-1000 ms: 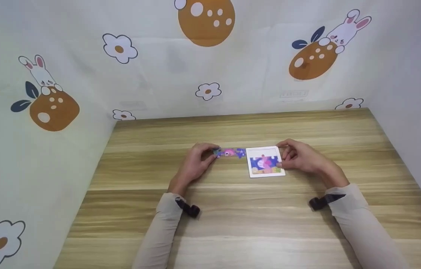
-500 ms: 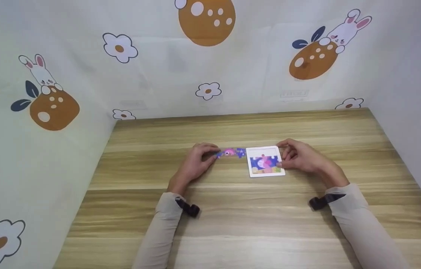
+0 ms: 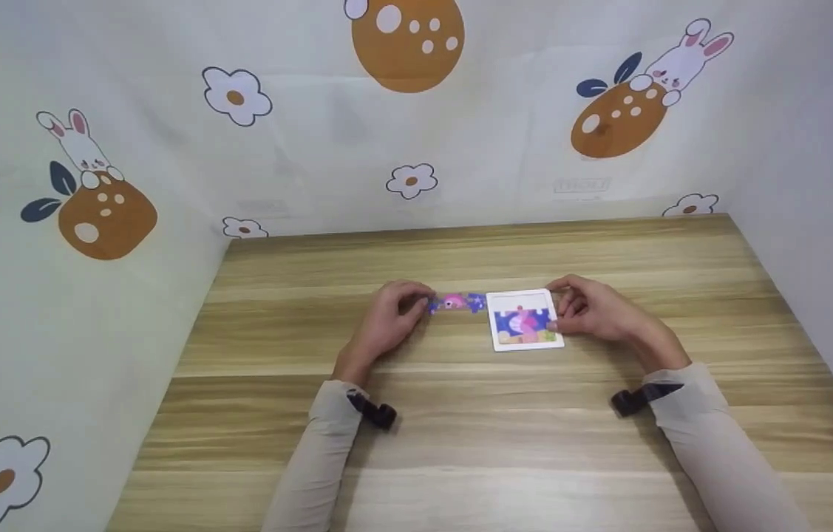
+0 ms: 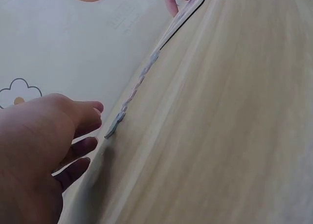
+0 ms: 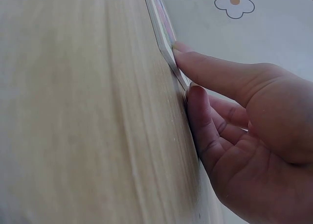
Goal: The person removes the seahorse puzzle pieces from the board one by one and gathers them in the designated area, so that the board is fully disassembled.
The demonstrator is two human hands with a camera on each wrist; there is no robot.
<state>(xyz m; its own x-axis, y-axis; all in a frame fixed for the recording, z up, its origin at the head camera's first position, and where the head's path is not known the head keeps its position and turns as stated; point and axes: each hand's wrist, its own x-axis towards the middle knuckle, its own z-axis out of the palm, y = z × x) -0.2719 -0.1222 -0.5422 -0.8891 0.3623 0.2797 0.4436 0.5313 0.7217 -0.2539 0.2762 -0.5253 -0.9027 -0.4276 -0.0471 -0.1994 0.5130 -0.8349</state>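
Note:
A square white puzzle frame lies on the table, its lower part filled with joined blue and pink jigsaw pieces. My right hand holds the frame's right edge, and in the right wrist view the thumb lies over the border with the fingers at its side. To the left of the frame runs a short row of jigsaw pieces, blue and pink. At the row's left end is my left hand, thumb and fingers loosely bent. In the left wrist view its fingertips are beside the flat row.
The wood-grain table reaches back to a pale cloth wall printed with rabbits, oranges and flowers. Black wrist cameras are strapped over both sleeves.
My left hand's fingers shift slightly at the left end of the row. The right hand, the frame and the row of pieces stay in place.

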